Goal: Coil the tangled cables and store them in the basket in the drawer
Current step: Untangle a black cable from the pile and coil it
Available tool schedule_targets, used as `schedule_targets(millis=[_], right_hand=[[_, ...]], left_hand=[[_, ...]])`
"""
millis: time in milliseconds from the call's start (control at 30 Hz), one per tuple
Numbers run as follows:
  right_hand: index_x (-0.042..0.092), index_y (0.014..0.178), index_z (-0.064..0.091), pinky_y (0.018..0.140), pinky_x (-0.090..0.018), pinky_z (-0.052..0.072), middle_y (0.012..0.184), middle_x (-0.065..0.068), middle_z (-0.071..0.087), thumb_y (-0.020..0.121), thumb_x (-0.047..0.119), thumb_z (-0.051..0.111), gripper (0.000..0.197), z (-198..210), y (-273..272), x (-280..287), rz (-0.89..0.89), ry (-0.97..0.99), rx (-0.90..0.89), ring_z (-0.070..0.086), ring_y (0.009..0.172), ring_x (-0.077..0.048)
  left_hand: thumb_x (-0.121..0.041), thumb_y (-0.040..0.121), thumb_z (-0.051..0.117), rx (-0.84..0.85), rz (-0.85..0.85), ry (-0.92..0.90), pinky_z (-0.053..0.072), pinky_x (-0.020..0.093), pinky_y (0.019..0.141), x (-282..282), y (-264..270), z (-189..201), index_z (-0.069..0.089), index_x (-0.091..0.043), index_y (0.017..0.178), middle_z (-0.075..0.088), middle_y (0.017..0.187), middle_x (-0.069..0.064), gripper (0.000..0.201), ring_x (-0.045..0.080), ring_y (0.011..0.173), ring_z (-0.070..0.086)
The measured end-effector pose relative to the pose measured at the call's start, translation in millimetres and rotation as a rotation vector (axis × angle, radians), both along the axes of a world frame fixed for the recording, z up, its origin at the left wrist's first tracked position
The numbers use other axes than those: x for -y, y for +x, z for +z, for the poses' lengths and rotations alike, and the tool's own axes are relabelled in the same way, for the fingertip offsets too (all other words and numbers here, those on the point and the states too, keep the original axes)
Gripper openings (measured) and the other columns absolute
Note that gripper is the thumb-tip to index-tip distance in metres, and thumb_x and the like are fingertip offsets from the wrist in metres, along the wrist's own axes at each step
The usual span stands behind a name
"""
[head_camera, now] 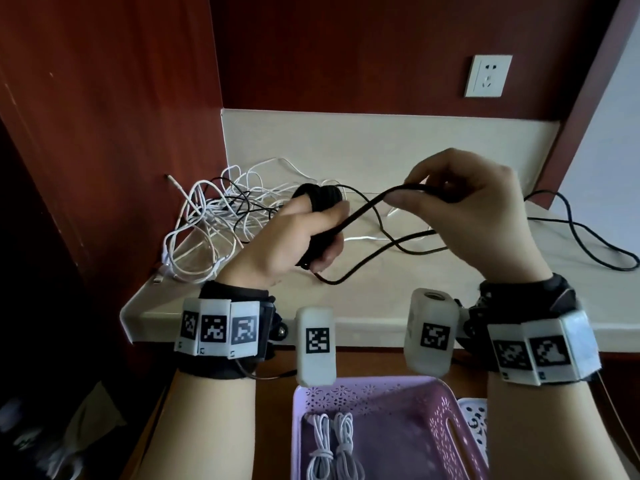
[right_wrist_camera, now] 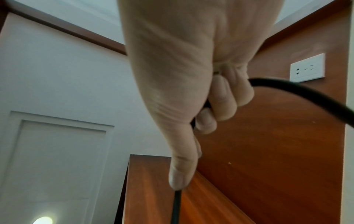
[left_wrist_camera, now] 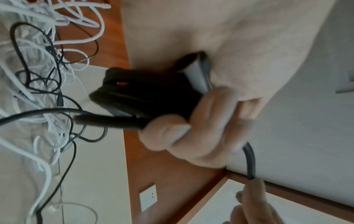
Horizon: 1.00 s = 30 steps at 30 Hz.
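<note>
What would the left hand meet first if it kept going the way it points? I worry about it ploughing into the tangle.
Probably the tangled white cables: the left hand, gripping the black coil, points roughly at them. Depth is unclear.

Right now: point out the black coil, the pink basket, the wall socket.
black coil (left_wrist_camera: 145,97), left wrist view, side of the wound bundle.
pink basket (head_camera: 440,414), head view, right wall.
wall socket (head_camera: 488,76), head view, plate centre.
</note>
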State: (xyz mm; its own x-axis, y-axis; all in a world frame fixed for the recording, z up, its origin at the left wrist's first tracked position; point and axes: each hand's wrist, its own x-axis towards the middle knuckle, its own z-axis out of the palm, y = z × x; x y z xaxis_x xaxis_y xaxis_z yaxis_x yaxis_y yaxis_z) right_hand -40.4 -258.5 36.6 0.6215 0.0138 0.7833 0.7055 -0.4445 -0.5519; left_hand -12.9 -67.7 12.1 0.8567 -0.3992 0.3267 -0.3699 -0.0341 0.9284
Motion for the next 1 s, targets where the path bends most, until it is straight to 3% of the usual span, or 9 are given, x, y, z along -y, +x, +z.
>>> schedule_targets(millis=[67, 167, 333, 467, 600, 700, 767, 867, 1000], right_hand=[[0.011, 0.074, 0.066, 0.049, -0.024, 0.038, 0.061, -0.018, 0.058, 0.067, 0.02, 0.083, 0.02, -0.4, 2.6, 4.2, -0.008, 0.04, 0.004, 0.046, 0.05, -0.018], [0.012, 0.08, 0.069, 0.06, -0.028, 0.045, 0.065, -0.004, 0.065, 0.074, 0.015, 0.079, 0.012, 0.1, 5.4, 5.5, 0.035, 0.051, 0.048, 0.058, 0.064, -0.025], [0.02, 0.078, 0.068, 0.055, -0.018, 0.037, 0.059, 0.012, 0.058, 0.076, 0.018, 0.077, 0.009, -5.4, 15.8, 4.8, 0.087, 0.146, 0.029, 0.048, 0.057, -0.007], [0.022, 0.096, 0.068, 0.045, -0.017, 0.031, 0.057, -0.002, 0.048, 0.093, 0.012, 0.056, 0.016, -16.4, 28.0, -1.9, 0.275, 0.02, -0.171, 0.039, 0.047, -0.009], [0.033, 0.108, 0.059, 0.046, -0.021, 0.039, 0.057, 0.002, 0.051, 0.096, 0.003, 0.041, 0.037, -25.6, 33.9, -15.0, 0.426, -0.042, -0.209, 0.044, 0.043, -0.015], [0.02, 0.101, 0.055, 0.049, -0.023, 0.04, 0.054, -0.011, 0.052, 0.098, 0.005, 0.042, 0.021, -38.0, 42.1, -22.3, 0.419, -0.132, -0.391, 0.046, 0.043, -0.021], [0.016, 0.101, 0.058, 0.055, -0.02, 0.043, 0.052, -0.005, 0.059, 0.097, 0.014, 0.05, 0.009, -47.9, 47.4, -21.1, 0.304, -0.359, -0.562, 0.056, 0.047, -0.019], [0.021, 0.09, 0.062, 0.067, -0.023, 0.043, 0.059, -0.001, 0.067, 0.091, 0.02, 0.056, 0.006, -56.4, 54.0, -9.5, 0.198, -0.655, -0.663, 0.064, 0.062, -0.011], [0.019, 0.094, 0.055, 0.078, -0.045, 0.048, 0.064, -0.002, 0.067, 0.093, 0.007, 0.053, 0.012, -50.8, 55.2, 8.1, 0.193, -0.443, -0.639, 0.061, 0.068, -0.028]], left_hand=[[-0.041, 0.095, 0.042, -0.056, -0.157, 0.002, 0.026, 0.023, 0.04, 0.1, -3.8, 1.7, 0.048, -0.003, 0.086, 0.041, 0.042, 0.003, 0.04, 0.015, 0.033, 0.03], [-0.064, 0.088, 0.036, -0.065, -0.314, 0.104, 0.024, 0.019, 0.038, 5.3, -10.2, 2.7, 0.046, -0.003, 0.085, 0.035, 0.039, 0.0, 0.062, 0.012, 0.031, 0.024], [-0.039, 0.095, 0.052, -0.091, -0.448, 0.069, 0.02, 0.015, 0.036, 7.1, -14.7, 1.1, 0.045, -0.005, 0.08, 0.031, 0.037, -0.004, 0.037, 0.008, 0.03, 0.019], [-0.052, 0.085, 0.052, -0.186, -0.647, -0.168, 0.018, 0.022, 0.036, 0.5, -9.0, -0.6, 0.057, -0.021, 0.074, 0.038, 0.035, -0.01, 0.033, 0.01, 0.028, 0.024], [-0.033, 0.099, 0.042, -0.242, -0.998, -0.687, 0.028, 0.027, 0.044, -3.7, -3.9, 3.9, 0.053, -0.003, 0.088, 0.037, 0.043, -0.001, 0.034, 0.017, 0.034, 0.029], [-0.029, 0.099, 0.038, -0.158, -0.902, -1.076, 0.029, 0.027, 0.044, -9.4, -6.9, 13.3, 0.048, 0.001, 0.086, 0.034, 0.043, 0.001, 0.034, 0.015, 0.034, 0.026], [-0.036, 0.1, 0.032, -0.065, -0.775, -1.236, 0.033, 0.025, 0.044, -14.9, -9.3, 16.0, 0.047, -0.003, 0.084, 0.035, 0.04, 0.001, 0.041, 0.013, 0.034, 0.027], [-0.043, 0.102, 0.025, 0.052, -0.312, -1.296, 0.036, 0.02, 0.044, -23.4, -11.7, 22.0, 0.046, -0.011, 0.079, 0.034, 0.042, -0.006, 0.045, 0.007, 0.034, 0.029], [-0.038, 0.103, 0.033, 0.144, 0.175, -1.265, 0.038, 0.02, 0.053, -23.3, -7.2, 24.0, 0.038, -0.018, 0.074, 0.032, 0.051, -0.009, 0.035, 0.008, 0.043, 0.029]])
